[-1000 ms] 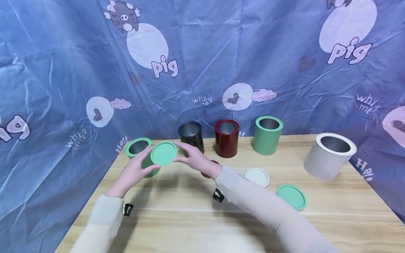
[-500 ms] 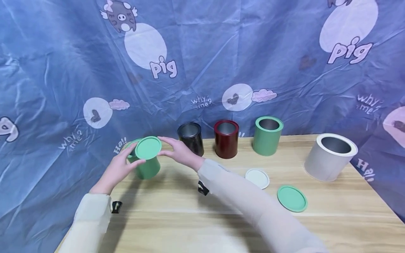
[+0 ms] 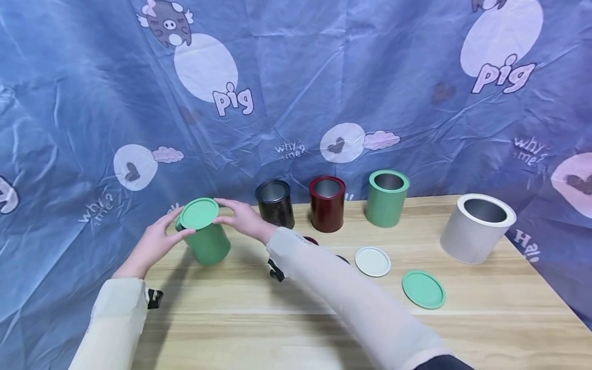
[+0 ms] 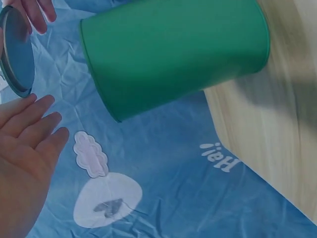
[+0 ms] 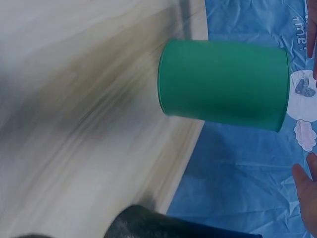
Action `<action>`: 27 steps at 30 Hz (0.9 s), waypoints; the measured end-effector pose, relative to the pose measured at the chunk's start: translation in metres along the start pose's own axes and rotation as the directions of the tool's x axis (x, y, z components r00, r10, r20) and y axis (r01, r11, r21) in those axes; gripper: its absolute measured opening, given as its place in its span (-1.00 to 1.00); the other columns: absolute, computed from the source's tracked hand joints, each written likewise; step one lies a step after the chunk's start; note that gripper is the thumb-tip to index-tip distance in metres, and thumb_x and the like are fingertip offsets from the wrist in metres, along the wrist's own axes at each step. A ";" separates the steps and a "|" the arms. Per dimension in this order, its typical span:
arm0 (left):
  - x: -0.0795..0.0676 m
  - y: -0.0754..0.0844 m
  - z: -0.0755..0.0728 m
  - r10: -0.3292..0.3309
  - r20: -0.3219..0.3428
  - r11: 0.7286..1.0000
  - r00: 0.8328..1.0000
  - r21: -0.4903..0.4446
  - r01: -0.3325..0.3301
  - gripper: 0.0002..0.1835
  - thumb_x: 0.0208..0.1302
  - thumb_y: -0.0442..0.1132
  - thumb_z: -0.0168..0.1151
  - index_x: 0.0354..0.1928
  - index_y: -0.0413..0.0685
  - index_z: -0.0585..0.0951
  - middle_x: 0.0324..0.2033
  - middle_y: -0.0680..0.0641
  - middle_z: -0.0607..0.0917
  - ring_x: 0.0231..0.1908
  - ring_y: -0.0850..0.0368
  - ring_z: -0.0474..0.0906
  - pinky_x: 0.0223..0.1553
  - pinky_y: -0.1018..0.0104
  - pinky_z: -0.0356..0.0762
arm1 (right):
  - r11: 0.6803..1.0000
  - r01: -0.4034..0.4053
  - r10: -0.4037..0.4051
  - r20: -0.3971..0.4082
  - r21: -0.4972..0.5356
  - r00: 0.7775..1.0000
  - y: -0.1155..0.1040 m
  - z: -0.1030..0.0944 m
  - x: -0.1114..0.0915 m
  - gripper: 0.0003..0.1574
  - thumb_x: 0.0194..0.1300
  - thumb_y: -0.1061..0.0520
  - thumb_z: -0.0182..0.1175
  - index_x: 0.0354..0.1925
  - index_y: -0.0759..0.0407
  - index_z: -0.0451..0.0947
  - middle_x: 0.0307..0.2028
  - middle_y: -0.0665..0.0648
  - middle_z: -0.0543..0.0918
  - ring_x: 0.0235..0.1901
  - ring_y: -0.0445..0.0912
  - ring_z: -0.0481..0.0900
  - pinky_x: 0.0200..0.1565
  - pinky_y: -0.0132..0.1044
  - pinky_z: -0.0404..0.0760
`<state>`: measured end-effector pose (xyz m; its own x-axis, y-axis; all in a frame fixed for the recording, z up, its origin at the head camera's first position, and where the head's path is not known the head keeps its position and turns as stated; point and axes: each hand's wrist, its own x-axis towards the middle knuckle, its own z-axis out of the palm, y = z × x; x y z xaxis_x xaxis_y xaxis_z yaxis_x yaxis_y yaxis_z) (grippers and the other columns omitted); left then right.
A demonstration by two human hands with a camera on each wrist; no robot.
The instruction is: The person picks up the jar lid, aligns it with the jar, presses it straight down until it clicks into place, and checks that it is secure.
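Observation:
A round green lid [image 3: 200, 214] is held between my two hands over the left green can [image 3: 208, 247]. My left hand [image 3: 147, 245] pinches its left edge, and my right hand [image 3: 244, 222] pinches the right edge. The left wrist view shows the lid [image 4: 19, 52] apart from the mouth of the can [image 4: 173, 54]. That can stands upright on the table, its opening mostly hidden by the lid in the head view. Only some fingers of my right hand [image 5: 308, 198] show in the right wrist view.
Open cans in black [image 3: 275, 204], dark red [image 3: 327, 206], green [image 3: 387, 201] and off-white [image 3: 477, 230] stand along the back and right. A white lid [image 3: 372, 261] and another green lid [image 3: 423, 290] lie on the wooden table [image 3: 222, 329]. Dark red and black lids are partly behind my right arm.
Both hands have carried the green lid leftward and slightly up, from right of the left green can to over its mouth. Dark edges of other lids now show beside my right sleeve.

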<state>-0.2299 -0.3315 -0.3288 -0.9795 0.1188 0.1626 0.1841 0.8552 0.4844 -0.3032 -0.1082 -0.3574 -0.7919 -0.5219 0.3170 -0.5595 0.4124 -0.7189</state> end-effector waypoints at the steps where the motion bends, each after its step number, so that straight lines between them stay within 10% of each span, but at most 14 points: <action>1: 0.000 -0.001 -0.001 -0.007 0.002 1.000 1.000 0.003 0.007 -0.12 0.26 0.13 0.24 0.46 -0.20 0.17 0.37 -0.47 0.20 0.33 -0.50 0.11 0.25 -0.43 0.12 | 1.000 -0.012 0.012 -0.005 -0.002 1.000 -0.001 0.002 0.001 -0.22 0.24 -0.07 0.29 0.38 0.02 0.33 0.30 0.07 0.47 0.32 -0.09 0.40 0.31 -0.36 0.36; 27: 0.025 -0.037 0.004 -0.073 0.134 0.994 0.988 -0.076 0.084 -0.07 0.33 0.13 0.17 0.47 -0.32 0.03 0.38 -0.53 0.08 0.35 -0.54 0.03 0.30 -0.38 0.09 | 0.986 -0.157 0.159 0.044 -0.053 0.986 -0.002 0.032 0.019 -0.26 0.40 -0.06 0.12 0.45 0.05 0.20 0.39 0.06 0.34 0.38 -0.09 0.30 0.38 -0.38 0.25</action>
<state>-0.2612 -0.3578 -0.3463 -0.9924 0.1225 0.0100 0.1071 0.8213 0.5603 -0.3090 -0.1432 -0.3699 -0.8592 -0.4822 0.1708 -0.4407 0.5282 -0.7258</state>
